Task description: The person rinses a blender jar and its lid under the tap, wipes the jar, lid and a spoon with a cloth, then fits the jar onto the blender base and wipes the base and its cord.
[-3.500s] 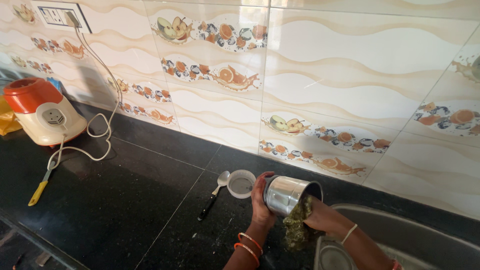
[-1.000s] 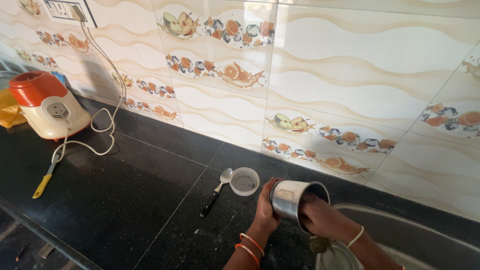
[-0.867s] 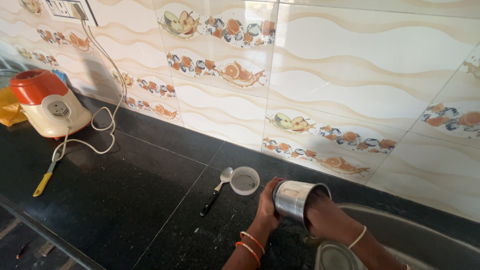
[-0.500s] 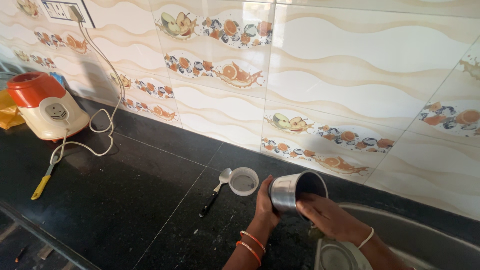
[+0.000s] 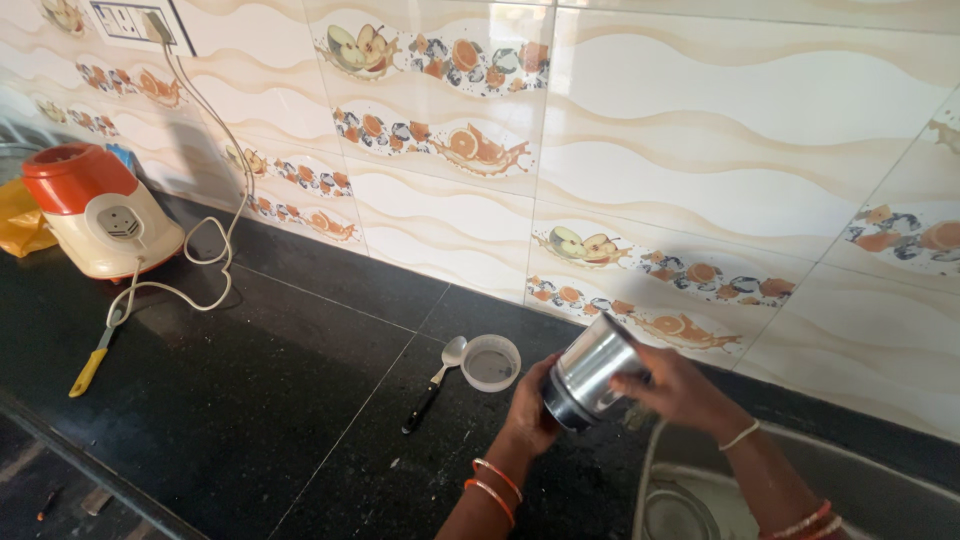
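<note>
No labels, signs or screens show. The only package-like thing is a crumpled yellow bag (image 5: 20,218) at the far left edge, on the black tabletop (image 5: 250,390), beside the mixer base (image 5: 100,212).

Orange bangles (image 5: 489,487) ring the left wrist; a pale thread (image 5: 741,436) the right.

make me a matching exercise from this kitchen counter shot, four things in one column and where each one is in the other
Things:
1. steel jar
2. spoon
3. mixer base
4. small clear lid

Places:
A. far left of the counter, by the wall, with its white cord running up to the wall socket
B. tilted between the left hand and right hand, beside the sink
C. on the black counter, close to the wall tiles, just right of the spoon's bowl
D. lying on the counter, black handle toward the camera

Pairs: 1-B, 2-D, 3-A, 4-C
</note>
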